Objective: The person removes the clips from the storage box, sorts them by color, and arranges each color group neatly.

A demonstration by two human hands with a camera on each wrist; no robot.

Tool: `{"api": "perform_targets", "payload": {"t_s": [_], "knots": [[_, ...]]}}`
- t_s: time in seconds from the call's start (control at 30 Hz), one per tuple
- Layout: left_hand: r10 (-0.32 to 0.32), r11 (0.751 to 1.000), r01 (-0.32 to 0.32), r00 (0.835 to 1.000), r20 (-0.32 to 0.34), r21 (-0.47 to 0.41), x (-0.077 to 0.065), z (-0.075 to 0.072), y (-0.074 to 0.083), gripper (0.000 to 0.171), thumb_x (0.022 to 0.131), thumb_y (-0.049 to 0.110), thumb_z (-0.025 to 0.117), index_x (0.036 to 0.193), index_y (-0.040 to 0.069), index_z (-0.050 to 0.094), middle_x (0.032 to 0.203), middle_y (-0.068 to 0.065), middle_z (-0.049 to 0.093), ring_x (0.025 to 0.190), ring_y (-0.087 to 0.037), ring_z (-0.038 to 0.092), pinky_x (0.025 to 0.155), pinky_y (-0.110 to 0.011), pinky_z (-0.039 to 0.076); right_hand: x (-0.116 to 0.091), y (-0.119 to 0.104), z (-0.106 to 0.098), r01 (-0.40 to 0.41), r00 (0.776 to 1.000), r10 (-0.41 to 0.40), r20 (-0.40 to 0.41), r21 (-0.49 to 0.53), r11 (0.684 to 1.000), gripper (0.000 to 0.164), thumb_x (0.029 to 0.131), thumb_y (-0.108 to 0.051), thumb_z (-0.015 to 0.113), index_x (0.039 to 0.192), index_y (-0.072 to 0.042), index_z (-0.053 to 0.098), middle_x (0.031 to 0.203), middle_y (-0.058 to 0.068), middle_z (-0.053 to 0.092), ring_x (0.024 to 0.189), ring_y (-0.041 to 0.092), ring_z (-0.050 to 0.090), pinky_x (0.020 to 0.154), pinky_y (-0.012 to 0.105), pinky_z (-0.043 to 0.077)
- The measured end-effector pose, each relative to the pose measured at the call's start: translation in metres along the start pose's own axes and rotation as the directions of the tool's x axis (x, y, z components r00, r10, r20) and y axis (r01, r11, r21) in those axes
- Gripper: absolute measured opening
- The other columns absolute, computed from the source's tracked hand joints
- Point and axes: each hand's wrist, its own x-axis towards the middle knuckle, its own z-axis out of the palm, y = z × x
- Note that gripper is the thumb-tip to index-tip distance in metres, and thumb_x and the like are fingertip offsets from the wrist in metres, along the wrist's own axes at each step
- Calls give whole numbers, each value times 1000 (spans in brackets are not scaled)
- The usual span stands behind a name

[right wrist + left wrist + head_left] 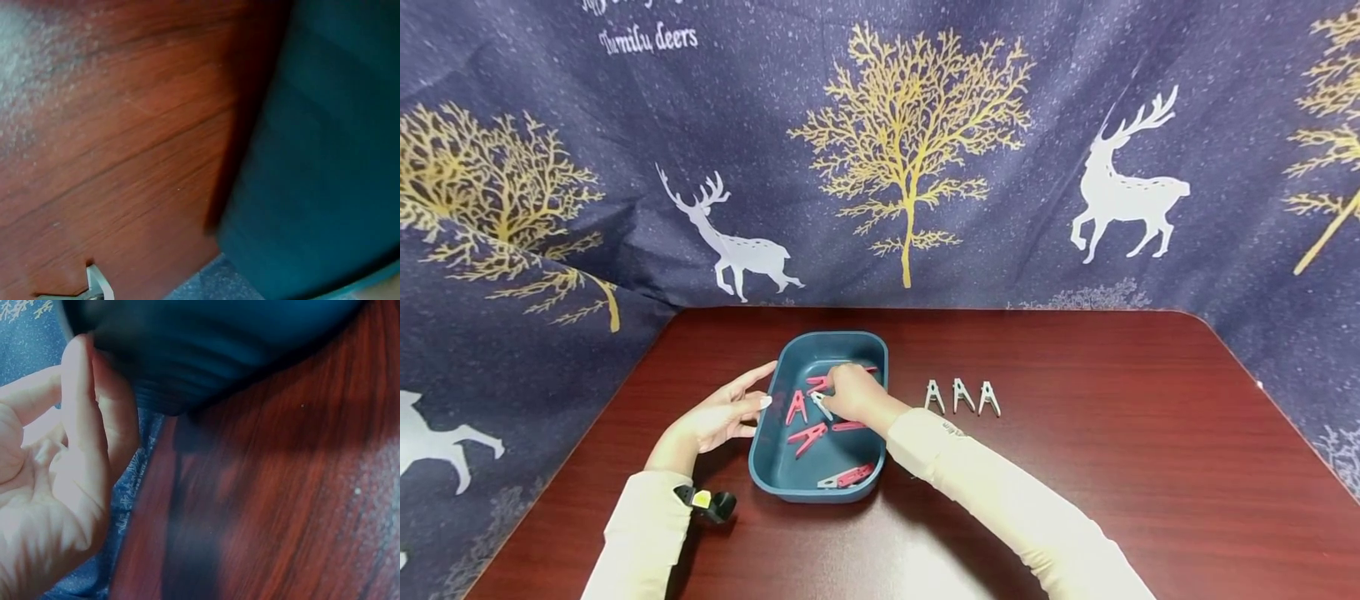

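Observation:
My left hand [722, 417] touches the outer left side of a blue-green plastic bin [760, 475], its fingers extended. In the left wrist view, a fingertip meets the bin's wall. My right hand [855, 393] reaches down inside the bin from the right. Right at its fingertips lies a white clothespin [822, 406], with a red clothespin [817, 383] just behind; I cannot tell whether the fingers pinch either. Around them lie more red clothespins [807, 437]. At the bin's near end, a white clothespin [830, 482] lies against a red one [854, 476]. The right wrist view shows only the bin's outer wall.
Right of the bin, three white clothespins [959, 395] stand in a row on the dark red wooden table [1112, 433]. A dark blue cloth [1000, 250] printed with trees and deer hangs behind the table. A black wrist camera [718, 505] sits at my left sleeve.

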Motion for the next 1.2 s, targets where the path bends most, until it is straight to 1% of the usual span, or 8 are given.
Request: {"api": "perform_targets", "payload": {"t_s": [0.1,0.17,0.43,0.67,0.73,1.0,1.1,1.2], "knots": [[2,1000,-2,1000,-1,-1,0,0,-2,68,98,8,48,154,17,8,116,-1,65,100,-20,65,84,-39,54,1,0,4,-5,1000,5,9,-16,1000,18,87,-19,68,83,-3,61,71,5,50,65,15,43,59,25,39],[6,1000,-6,1000,-2,2,0,0,-3,69,98,8,48,154,17,8,117,-3,64,101,-20,65,84,-40,54,2,1,7,-10,1000,11,15,-23,1000,20,87,-19,67,77,-5,57,67,4,42,61,15,39,55,26,33],[-2,1000,2,1000,-15,23,1,2,-5,68,98,11,49,154,19,10,123,-8,59,101,-20,65,85,-40,54,3,0,14,-16,999,22,33,-161,987,18,88,-25,67,93,-8,66,86,6,59,75,16,54,66,28,50],[8,1000,-8,1000,-6,20,0,0,0,68,99,9,48,154,18,9,119,-5,62,101,-20,66,84,-40,54,3,-3,13,32,999,-23,39,-252,967,22,90,-24,64,73,-10,66,76,4,60,75,16,56,69,28,51],[13,1000,-13,1000,-3,18,1,0,1,68,99,8,47,154,18,9,119,-4,63,100,-20,66,83,-40,54,3,-3,12,35,999,-25,44,-256,966,22,90,-25,64,73,-10,66,76,4,59,75,16,56,70,28,52],[4,1000,-4,1000,-12,10,2,-1,2,68,99,9,48,154,19,10,118,-2,63,99,-18,66,83,-39,54,2,-4,13,51,997,-34,66,-289,956,19,89,-25,64,80,-10,72,99,6,64,88,16,57,80,32,54],[-3,1000,3,1000,-11,5,2,0,0,68,99,8,47,154,19,9,118,-2,63,99,-18,65,83,-39,54,3,-3,15,64,997,-47,69,-267,962,17,89,-24,65,79,-11,70,91,4,64,83,15,57,76,29,53],[-7,1000,7,1000,-14,13,2,0,0,68,99,9,48,154,19,9,117,-2,63,99,-18,65,83,-38,55,4,-1,14,93,995,-80,63,-228,969,19,88,-19,65,71,-12,65,72,1,59,69,13,53,62,23,46]]}}
